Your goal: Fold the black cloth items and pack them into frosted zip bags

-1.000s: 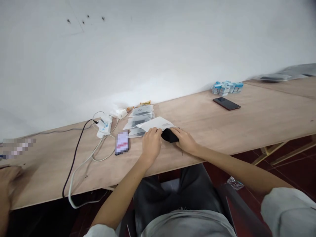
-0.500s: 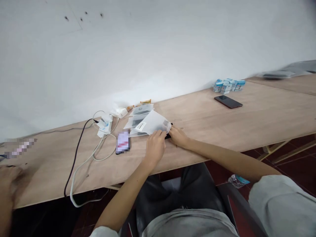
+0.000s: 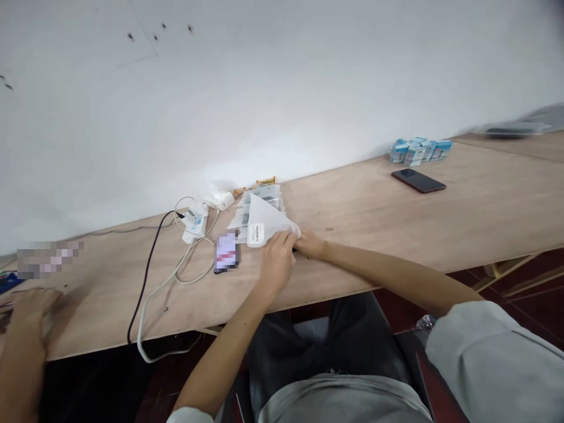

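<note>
Left hand (image 3: 277, 258), fingers closed on the edge of a white pouch (image 3: 269, 220); right hand (image 3: 311, 244), at the pouch's near right corner, its fingers hidden, grip unclear; pouch, above the bench (image 3: 352, 217), overlapping flat packets (image 3: 239, 218); phone with lit screen (image 3: 226, 251), just left of the pouch.

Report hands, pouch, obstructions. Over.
Left hand: grip closed on white pouch. Right hand at pouch's right corner, fingertips hidden. Other pouches directly behind; lit phone to the left. Over.
</note>
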Tool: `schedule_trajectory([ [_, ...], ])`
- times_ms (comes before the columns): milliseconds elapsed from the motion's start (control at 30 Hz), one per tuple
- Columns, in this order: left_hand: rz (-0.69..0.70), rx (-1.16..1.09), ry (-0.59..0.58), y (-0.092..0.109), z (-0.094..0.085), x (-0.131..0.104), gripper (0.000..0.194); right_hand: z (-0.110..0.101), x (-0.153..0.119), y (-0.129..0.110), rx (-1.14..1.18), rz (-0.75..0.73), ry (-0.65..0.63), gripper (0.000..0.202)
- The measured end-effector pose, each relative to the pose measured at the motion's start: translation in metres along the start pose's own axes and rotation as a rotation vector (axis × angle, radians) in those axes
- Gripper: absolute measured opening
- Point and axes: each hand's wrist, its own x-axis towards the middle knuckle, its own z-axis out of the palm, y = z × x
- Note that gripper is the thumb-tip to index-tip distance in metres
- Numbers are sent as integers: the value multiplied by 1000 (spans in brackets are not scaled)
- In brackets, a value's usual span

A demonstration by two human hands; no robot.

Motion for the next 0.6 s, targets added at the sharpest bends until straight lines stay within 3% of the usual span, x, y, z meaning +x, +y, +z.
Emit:
schedule_trajectory([
  [100, -25, 15, -21, 1, 6, -8, 29, 0, 3, -1, -7, 103, 43, 30],
  [267, -168, 143, -22, -7, 15, -16, 24, -33, -12, -21, -78, 238, 69, 74],
  [367, -184, 163, -10, -8, 15, -13, 22, -49, -18, -34, -106, 259, 31, 85],
  [467, -148, 144, 2, -8, 11, -8, 24, -55, -19, -36, -108, 168, 2, 83],
  [600, -112, 74, 24, -13, 5, -6, 31, -50, -14, -25, -75, 12, 30, 57],
])
